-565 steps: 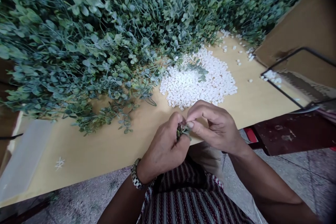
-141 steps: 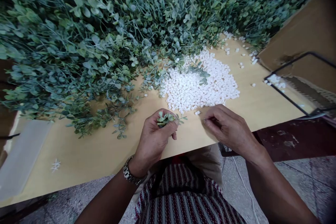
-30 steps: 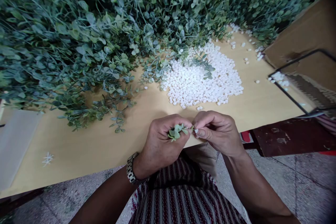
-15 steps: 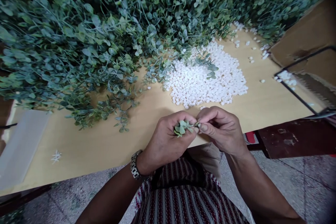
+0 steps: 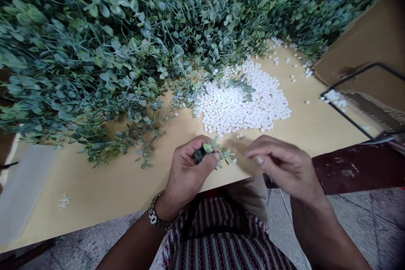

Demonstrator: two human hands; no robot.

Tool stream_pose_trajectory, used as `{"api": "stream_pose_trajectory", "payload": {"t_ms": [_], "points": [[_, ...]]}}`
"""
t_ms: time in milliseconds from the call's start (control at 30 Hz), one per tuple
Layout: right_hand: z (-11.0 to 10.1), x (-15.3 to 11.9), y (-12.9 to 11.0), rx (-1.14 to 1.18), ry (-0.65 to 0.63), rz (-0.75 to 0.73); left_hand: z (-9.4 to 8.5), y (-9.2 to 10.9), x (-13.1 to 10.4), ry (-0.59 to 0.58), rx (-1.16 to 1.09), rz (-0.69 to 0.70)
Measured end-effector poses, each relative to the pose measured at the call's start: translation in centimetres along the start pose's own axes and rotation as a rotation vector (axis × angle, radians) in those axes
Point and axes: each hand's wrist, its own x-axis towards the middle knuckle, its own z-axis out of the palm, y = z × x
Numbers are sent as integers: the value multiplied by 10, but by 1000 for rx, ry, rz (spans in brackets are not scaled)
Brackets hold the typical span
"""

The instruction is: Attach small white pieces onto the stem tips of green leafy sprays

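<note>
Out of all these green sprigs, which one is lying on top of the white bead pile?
The small sprig at the heap's upper middle; the left hand grips another sprig.

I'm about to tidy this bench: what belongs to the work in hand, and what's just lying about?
Likely in use:
- sprig in the left hand
- white beads
- leaf pile

Seemingly lying about:
- plastic strip
- white sticks
- cardboard
</note>
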Motion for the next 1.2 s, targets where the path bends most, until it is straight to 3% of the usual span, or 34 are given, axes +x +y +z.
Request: {"api": "stream_pose_trajectory", "payload": {"t_ms": [100,200,333,700,1000,1100,1200], "points": [[-10,7,10,-272,90,51,-1,3,1,3,-17,13],[-10,15,20,-532,-17,44,-1,4,2,-13,-42,-7],[-2,21,25,-694,-96,1,0,4,3,51,-53,-26],[-7,9,24,-409,37,90,10,2,7,78,-157,-31],[1,14,24,-490,-102,-74,9,2,6,-32,117,-116],[0,11,24,-483,-47,-28,9,2,7,-18,115,-119],[0,7,23,-307,75,97,10,2,7,23,55,-110]]}}
